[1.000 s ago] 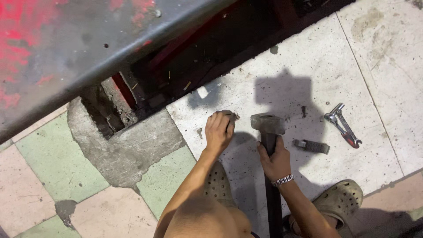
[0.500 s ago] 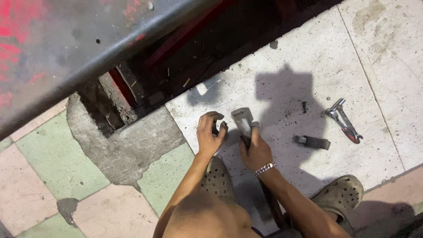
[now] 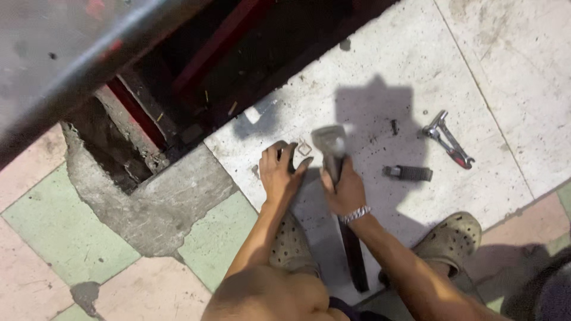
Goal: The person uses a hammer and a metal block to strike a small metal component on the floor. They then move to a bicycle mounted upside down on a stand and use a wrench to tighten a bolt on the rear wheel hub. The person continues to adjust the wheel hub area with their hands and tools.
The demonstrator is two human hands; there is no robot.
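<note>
- Outdoor floor: pale worn concrete slab [image 3: 476, 53], green and pink tiles alongside, patched cement at a broken edge.
- Right hand [image 3: 344, 191] wraps the dark handle of a grey-headed hammer [image 3: 331, 141]; head sits low over the slab.
- Left hand [image 3: 279, 172], fingers curled, pins a small square metal piece [image 3: 304, 148] flat, likely steadying it.
- Beyond: dark rectangular block [image 3: 409, 173], red-handled pliers [image 3: 447, 139].
- Farthest: open floor pit [image 3: 196, 77], red beams inside.

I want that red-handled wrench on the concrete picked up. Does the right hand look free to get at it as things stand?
Probably not at once: the right hand is closed around the hammer handle. The wrench itself lies uncovered on the concrete slab, with only a small dark metal block lying nearer the hand.
</note>
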